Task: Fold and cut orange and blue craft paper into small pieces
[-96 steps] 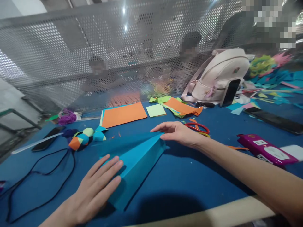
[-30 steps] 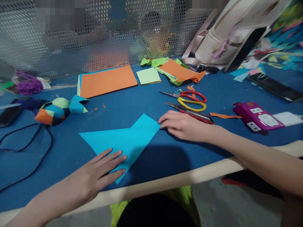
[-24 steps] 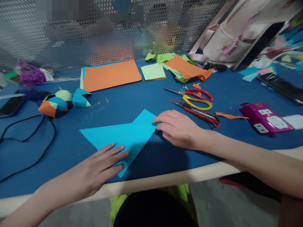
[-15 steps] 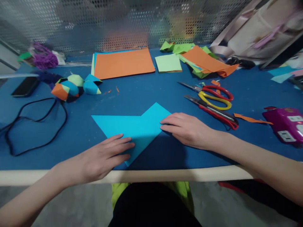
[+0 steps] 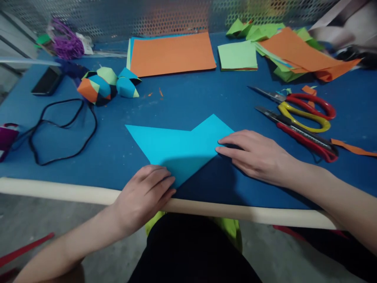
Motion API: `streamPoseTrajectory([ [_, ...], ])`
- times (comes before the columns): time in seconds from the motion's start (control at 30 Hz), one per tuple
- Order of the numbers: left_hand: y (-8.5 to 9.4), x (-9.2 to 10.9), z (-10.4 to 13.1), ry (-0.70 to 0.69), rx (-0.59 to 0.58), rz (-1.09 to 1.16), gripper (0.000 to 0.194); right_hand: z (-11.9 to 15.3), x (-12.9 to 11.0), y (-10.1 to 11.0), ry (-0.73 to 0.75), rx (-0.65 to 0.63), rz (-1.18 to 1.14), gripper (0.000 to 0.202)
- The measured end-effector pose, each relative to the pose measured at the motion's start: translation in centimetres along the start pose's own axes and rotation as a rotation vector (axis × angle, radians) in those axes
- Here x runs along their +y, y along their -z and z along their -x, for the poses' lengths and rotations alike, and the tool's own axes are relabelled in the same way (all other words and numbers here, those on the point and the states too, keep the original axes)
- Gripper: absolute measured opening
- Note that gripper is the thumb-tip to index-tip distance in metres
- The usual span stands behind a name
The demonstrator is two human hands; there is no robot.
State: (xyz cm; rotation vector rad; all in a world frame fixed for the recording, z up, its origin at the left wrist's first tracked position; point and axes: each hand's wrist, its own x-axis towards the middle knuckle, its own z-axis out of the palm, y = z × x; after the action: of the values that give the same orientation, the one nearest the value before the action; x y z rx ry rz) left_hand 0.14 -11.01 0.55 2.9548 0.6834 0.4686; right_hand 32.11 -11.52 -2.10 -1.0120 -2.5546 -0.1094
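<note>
A bright blue sheet of folded paper (image 5: 188,151) lies on the table in front of me, with a pointed corner at the left and another at the far right. My left hand (image 5: 145,194) is curled over its near corner at the table edge, gripping it, the thumb hidden. My right hand (image 5: 256,155) rests at the paper's right edge, fingers stretched out and two fingertips touching it. To the right of that hand lie a red-handled utility knife (image 5: 306,137) and scissors (image 5: 306,118) with red and yellow handles.
Behind are orange sheets (image 5: 173,55), a light green paper stack (image 5: 238,56) and crumpled green and orange paper (image 5: 297,47). At left are a folded-paper model (image 5: 101,84), a black cord (image 5: 60,125), a phone (image 5: 47,80) and purple shredded strands (image 5: 66,41). A pale rim (image 5: 235,210) edges the table.
The view has shifted, so the table things sit farther right and mostly higher. My left hand has moved toward the paper's near corner and its fingers have curled. The right hand stays at the right edge.
</note>
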Motion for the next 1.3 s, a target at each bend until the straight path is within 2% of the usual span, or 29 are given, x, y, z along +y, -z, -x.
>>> streamPoseTrajectory([
  [0.23, -0.2, 0.8, -0.1, 0.052, 0.066, 0.022, 0.027, 0.1, -0.1, 0.0, 0.008, -0.007, 0.001, 0.028],
  [0.43, -0.2, 1.4, -0.6, 0.109, 0.051, 0.016, 0.024, 0.0, -0.3, 0.1, -0.001, 0.003, 0.016, 0.03],
  [0.63, -0.8, 1.6, -2.0, 0.041, 0.096, -0.062, 0.026, -0.9, -2.3, 0.5, -0.032, 0.008, 0.029, 0.033],
  [0.7, -1.4, 1.5, -2.4, 0.005, 0.103, -0.056, 0.026, -1.3, -3.4, 0.2, -0.035, 0.044, 0.017, 0.033],
  [0.87, -3.2, 1.1, -2.7, -0.016, 0.137, -0.082, 0.02, -2.0, -5.5, -1.0, -0.031, 0.017, -0.035, 0.046],
  [0.97, -3.8, 0.9, -2.7, -0.034, 0.159, -0.128, 0.025, -1.9, -5.8, -1.4, -0.038, -0.002, -0.039, 0.053],
  [1.07, -3.9, 1.3, -2.7, 0.01, 0.168, -0.14, 0.035, -1.6, -5.8, -1.4, -0.048, -0.004, -0.02, 0.057],
  [1.13, -3.9, 1.5, -2.7, 0.037, 0.182, -0.135, 0.038, -1.5, -5.9, -1.4, -0.061, -0.003, -0.009, 0.055],
  [1.3, -3.7, 1.6, -3.0, 0.001, 0.198, -0.144, 0.036, -1.6, -6.2, -0.9, -0.078, -0.042, -0.012, 0.048],
])
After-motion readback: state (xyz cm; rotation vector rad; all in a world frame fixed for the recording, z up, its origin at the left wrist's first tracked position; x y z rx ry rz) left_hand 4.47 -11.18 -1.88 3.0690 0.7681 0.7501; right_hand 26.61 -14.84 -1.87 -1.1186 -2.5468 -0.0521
